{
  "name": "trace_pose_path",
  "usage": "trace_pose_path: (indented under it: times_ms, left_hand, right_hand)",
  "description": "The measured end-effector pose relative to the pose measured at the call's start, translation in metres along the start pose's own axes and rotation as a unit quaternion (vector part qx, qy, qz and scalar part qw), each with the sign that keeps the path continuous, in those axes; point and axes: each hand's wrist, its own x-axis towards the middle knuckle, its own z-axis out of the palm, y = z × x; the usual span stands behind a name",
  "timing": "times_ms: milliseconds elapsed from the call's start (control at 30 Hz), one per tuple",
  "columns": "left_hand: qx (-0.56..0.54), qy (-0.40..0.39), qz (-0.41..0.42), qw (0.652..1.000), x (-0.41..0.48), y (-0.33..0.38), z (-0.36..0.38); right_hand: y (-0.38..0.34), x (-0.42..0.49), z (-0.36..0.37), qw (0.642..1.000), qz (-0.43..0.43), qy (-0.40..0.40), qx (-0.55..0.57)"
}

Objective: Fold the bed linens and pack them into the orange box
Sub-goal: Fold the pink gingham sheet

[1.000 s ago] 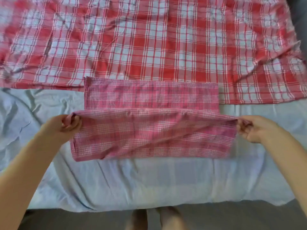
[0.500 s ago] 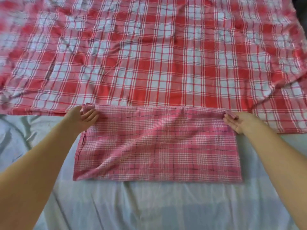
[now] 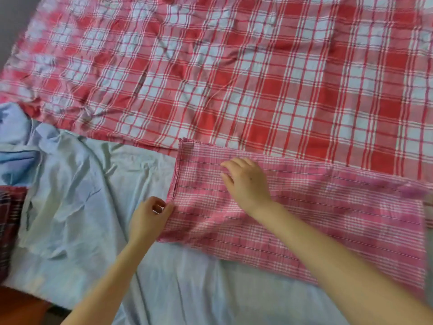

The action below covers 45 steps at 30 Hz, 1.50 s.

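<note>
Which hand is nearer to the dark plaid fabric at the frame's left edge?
Left. The left hand pinches the pink checked cloth at its left edge, closer to the dark plaid fabric; the right hand lies farther right, on that cloth.

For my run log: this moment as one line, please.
phase: folding | left hand: pinches left edge of pink checked cloth | right hand: rests on it | underneath: blue sheet

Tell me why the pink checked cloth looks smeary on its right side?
Head view: motion blur smears the folded pink checked cloth at its right edge and the red plaid sheet at top left; left hand and right hand look sharper.
</note>
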Motion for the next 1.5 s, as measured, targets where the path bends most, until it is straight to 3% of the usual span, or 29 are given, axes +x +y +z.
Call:
trace_pose_path:
  times_ms: [100, 200, 300, 433, 533, 600, 667, 800, 900, 967, 1067, 1133, 1200, 1233, 1333, 1400, 1500]
  left_hand:
    - [0.033, 0.035, 0.050, 0.998, -0.008, -0.004, -0.003]
    - [0.022, 0.023, 0.083, 0.996, -0.011, -0.013, -0.002]
    - [0.015, -0.014, 0.062, 0.998, -0.009, -0.018, -0.001]
    - [-0.071, -0.082, -0.016, 0.994, 0.002, -0.018, -0.002]
    - [-0.179, -0.116, -0.032, 0.976, 0.006, -0.017, -0.005]
    - [-0.207, -0.092, -0.015, 0.974, 0.010, -0.017, -0.006]
    - [-0.162, -0.059, 0.002, 0.985, 0.015, -0.014, 0.001]
    - [-0.075, -0.020, -0.024, 0.997, 0.022, -0.008, 0.027]
    - [-0.013, 0.026, -0.031, 0.999, 0.020, -0.005, 0.032]
    - [0.039, 0.103, 0.026, 0.994, 0.020, -0.004, 0.030]
    - [0.123, 0.228, 0.226, 0.939, 0.021, 0.008, 0.035]
    - [0.124, 0.204, 0.418, 0.876, 0.020, 0.035, 0.047]
    - [0.156, 0.149, 0.534, 0.817, 0.025, 0.070, 0.052]
    - [0.182, 0.126, 0.534, 0.816, 0.033, 0.088, 0.053]
    - [0.268, 0.029, 0.415, 0.869, 0.077, 0.129, 0.047]
    - [0.314, -0.006, 0.366, 0.876, 0.109, 0.133, 0.043]
    - [0.296, -0.025, 0.430, 0.852, 0.136, 0.125, 0.030]
  right_hand:
    - [-0.028, 0.040, 0.029, 0.997, -0.028, -0.049, -0.043]
    - [-0.041, 0.074, 0.051, 0.991, -0.010, -0.074, -0.113]
    - [-0.037, 0.097, 0.064, 0.987, 0.021, -0.074, -0.140]
    - [-0.031, 0.108, 0.059, 0.994, 0.009, -0.070, -0.089]
    - [-0.020, 0.108, 0.044, 0.999, -0.029, 0.008, -0.023]
    - [-0.012, 0.110, 0.036, 0.996, -0.030, 0.086, -0.003]
    - [-0.008, 0.113, 0.039, 0.995, -0.013, 0.099, -0.020]
    - [0.001, 0.118, 0.068, 0.995, 0.071, 0.016, -0.072]
    - [-0.001, 0.118, 0.075, 0.989, 0.075, 0.011, -0.130]
    - [-0.006, 0.107, 0.070, 0.985, 0.048, 0.064, -0.151]
    - [-0.011, 0.063, 0.048, 0.978, 0.022, 0.174, -0.110]
    - [0.003, 0.022, 0.032, 0.975, 0.033, 0.187, -0.116]
    - [0.026, -0.015, 0.016, 0.971, 0.060, 0.181, -0.141]
    - [0.041, -0.027, 0.008, 0.968, 0.077, 0.176, -0.160]
    - [0.094, -0.041, -0.019, 0.955, 0.134, 0.135, -0.229]
    - [0.125, -0.045, -0.037, 0.947, 0.152, 0.089, -0.267]
    - [0.161, -0.052, -0.060, 0.942, 0.132, 0.053, -0.305]
